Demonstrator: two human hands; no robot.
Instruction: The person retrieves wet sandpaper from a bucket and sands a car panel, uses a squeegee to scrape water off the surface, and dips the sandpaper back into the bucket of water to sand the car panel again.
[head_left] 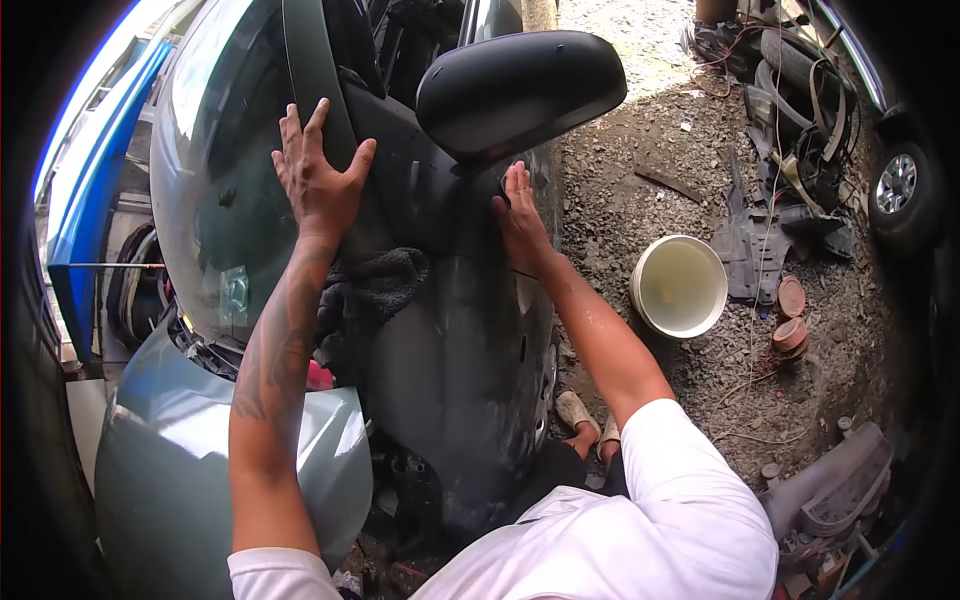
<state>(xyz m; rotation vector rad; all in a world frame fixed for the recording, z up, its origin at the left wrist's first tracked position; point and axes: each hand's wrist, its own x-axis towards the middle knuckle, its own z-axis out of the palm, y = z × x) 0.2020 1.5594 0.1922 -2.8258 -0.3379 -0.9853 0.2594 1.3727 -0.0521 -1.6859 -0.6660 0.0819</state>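
My left hand [322, 185] is spread with its fingers apart at the dark windshield pillar [315, 65], beside the windshield [225, 170]. It holds nothing. Below the black side mirror [520, 95], my right hand [522, 220] has its fingers stretched out against the dark side of the car; its palm is hidden. A dark grey cloth [375, 285] lies bunched on top of the dull black fender [430, 370], between my forearms. The silvery-green hood [220, 480] is to the left of the fender, under my left arm.
On the gravel to the right stands a white bucket [636, 290] with cloudy liquid. Beyond it lie dark car parts [750, 245], reddish round pieces [790, 335] and a thin cord. A car wheel [898, 185] is at the far right, a grey bumper-like part [835, 480] at lower right.
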